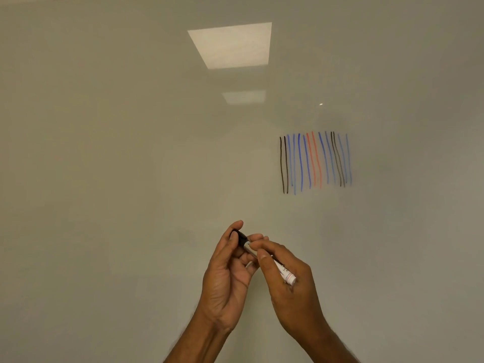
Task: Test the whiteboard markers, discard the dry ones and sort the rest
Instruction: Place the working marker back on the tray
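Observation:
A white-barrelled marker (285,274) with a black cap (241,237) is held in both hands, low in the middle of the view, in front of the whiteboard (131,153). My left hand (227,273) curls its fingers and thumb round the black cap end. My right hand (288,281) grips the white barrel, and the barrel's tail sticks out over the back of the hand. Whether the cap is seated or partly off is hidden by my fingers. A block of upright test strokes (315,161) in black, blue and red is drawn on the board, up and to the right of my hands.
The glossy board fills the whole view. Two pale reflections of ceiling lights (231,44) lie on it above my hands. No tray, bin or other markers are in view.

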